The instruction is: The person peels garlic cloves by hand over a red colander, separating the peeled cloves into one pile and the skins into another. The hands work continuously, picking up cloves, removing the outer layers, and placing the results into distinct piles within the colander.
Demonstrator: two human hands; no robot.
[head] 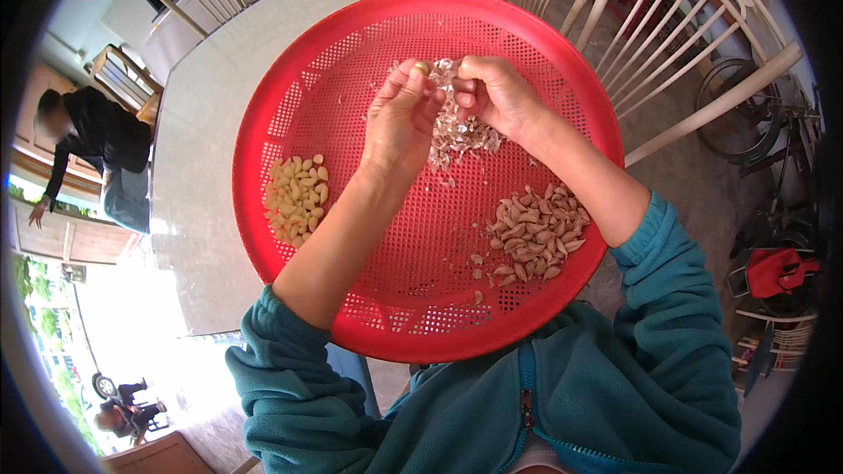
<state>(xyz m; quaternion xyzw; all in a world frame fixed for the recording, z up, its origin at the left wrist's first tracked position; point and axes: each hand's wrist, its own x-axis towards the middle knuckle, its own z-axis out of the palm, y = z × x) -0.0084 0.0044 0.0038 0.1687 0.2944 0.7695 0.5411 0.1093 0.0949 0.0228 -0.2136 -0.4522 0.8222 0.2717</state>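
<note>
A round red plastic mesh tray (421, 210) lies before me. Over its far part, my left hand (403, 112) pinches a garlic clove (421, 67) between thumb and fingertips. Close on its right, my right hand (497, 93) has its fingers curled; whether anything is between them is hidden. Beneath both hands lies a heap of papery garlic skins (461, 135). Peeled, pale yellow garlic cloves (296, 197) are piled at the tray's left side. Unpeeled brownish cloves (540, 227) form a pile at the lower right, with a few loose ones beside it.
The tray overlaps a pale tabletop (197, 210). Cream metal chair backs (672, 33) stand at the right, near a bicycle (737, 112). At the left a person in dark clothes (105, 138) leans with one arm out; another person (122, 418) is farther off.
</note>
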